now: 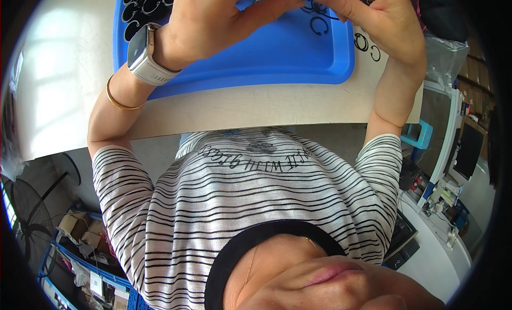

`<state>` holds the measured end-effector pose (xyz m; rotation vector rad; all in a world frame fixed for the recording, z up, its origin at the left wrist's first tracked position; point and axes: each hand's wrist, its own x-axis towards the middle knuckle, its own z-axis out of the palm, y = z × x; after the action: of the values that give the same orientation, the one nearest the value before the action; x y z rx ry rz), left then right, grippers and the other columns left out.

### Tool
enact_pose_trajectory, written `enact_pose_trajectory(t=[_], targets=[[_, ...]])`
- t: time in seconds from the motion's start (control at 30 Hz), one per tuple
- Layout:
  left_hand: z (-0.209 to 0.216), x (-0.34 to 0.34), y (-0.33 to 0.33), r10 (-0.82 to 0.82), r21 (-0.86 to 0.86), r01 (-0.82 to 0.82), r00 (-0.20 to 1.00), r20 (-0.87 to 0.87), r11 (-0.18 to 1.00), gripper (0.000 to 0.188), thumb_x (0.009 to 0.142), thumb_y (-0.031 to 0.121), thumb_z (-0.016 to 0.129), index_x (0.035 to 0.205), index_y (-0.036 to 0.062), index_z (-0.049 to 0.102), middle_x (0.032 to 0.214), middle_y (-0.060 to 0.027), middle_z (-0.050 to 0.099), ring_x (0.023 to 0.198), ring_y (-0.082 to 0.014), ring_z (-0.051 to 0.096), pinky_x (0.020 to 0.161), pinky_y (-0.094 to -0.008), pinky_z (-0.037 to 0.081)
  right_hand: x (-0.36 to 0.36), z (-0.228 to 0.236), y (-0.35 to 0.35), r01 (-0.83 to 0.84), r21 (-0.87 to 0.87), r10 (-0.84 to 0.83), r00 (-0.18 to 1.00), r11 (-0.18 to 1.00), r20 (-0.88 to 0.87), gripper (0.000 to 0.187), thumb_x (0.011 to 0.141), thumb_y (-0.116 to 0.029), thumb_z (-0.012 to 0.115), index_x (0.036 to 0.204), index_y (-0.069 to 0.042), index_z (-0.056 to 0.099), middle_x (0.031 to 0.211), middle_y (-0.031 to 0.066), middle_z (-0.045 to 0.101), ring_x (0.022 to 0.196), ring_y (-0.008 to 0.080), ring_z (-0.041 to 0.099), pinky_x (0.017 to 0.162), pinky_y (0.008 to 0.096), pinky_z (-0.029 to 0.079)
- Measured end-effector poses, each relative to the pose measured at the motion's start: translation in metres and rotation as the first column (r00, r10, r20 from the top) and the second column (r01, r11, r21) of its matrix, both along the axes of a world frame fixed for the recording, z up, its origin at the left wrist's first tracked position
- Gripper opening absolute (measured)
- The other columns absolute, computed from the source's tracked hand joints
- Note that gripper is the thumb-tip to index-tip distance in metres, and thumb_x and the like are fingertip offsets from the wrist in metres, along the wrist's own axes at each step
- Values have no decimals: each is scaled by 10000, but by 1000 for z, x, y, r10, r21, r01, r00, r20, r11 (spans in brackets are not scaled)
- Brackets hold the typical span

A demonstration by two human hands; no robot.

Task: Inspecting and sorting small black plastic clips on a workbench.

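Over the blue tray, both my hands meet at the upper edge of the view, thumbs toward each other. My left hand has its thumb pressed inward, and its other fingertips are cut off by the frame. From the other side comes my right hand, thumb and fingers bent together. Dark thin pieces show around the fingertips; what each hand pinches is not clear. Just below them lies a black C-shaped ring in the tray. Left of my left wrist, several black rings are bunched in the tray.
On the pale table, right of the tray, lie a black ring and a thinner C-shaped ring. Clear plastic hangs at the far right. A black fan and a blue-edged shelf stand at lower left.
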<state>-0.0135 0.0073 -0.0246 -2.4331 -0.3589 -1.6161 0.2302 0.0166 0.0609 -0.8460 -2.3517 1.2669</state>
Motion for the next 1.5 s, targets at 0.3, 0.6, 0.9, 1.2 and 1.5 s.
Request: enact_pose_trajectory(t=[0.3, 0.6, 0.9, 1.2, 1.5], targets=[[14, 3, -19, 98, -332, -72, 993, 63, 941, 570, 816, 41, 843, 1308, -23, 561, 1229, -139, 665, 1111, -238, 651, 977, -343, 525, 1, -2, 6, 125, 341, -93, 990, 932, -108, 116, 966, -86, 721, 1004, 11, 672, 703, -34, 612, 587, 15, 520, 520, 171, 384], [7, 7, -20, 25, -553, 0, 999, 38, 833, 515, 827, 26, 829, 1281, 6, 587, 1185, -109, 684, 1047, -205, 675, 931, -322, 545, -6, 11, 0, 68, 346, -148, 966, 936, 211, 172, 926, -48, 714, 1083, 20, 711, 649, 14, 600, 566, 58, 517, 539, 253, 405], [4, 6, -18, -17, -585, 52, 998, 66, 810, 495, 848, 36, 821, 1282, 1, 585, 1173, -99, 686, 1014, -180, 665, 915, -313, 540, -10, 11, -6, 43, 428, -171, 948, 903, 267, 207, 898, -80, 734, 1073, 29, 722, 642, 58, 610, 556, 97, 529, 538, 278, 414], [5, 3, -18, -51, -649, 102, 994, 97, 754, 450, 870, 63, 815, 1260, -3, 601, 1121, -87, 688, 991, -165, 657, 907, -306, 538, -13, 8, -7, 44, 507, -191, 951, 861, 243, 215, 890, -79, 737, 1082, 16, 726, 643, 54, 620, 548, 98, 531, 534, 282, 414], [8, 4, -19, -30, -634, 66, 997, 67, 771, 480, 825, 86, 859, 1237, 16, 622, 1099, -68, 684, 967, -156, 656, 877, -300, 542, -8, 9, -2, 44, 387, -130, 971, 921, 202, 283, 880, -81, 753, 1141, 21, 714, 634, 53, 616, 530, 93, 524, 503, 275, 395]])
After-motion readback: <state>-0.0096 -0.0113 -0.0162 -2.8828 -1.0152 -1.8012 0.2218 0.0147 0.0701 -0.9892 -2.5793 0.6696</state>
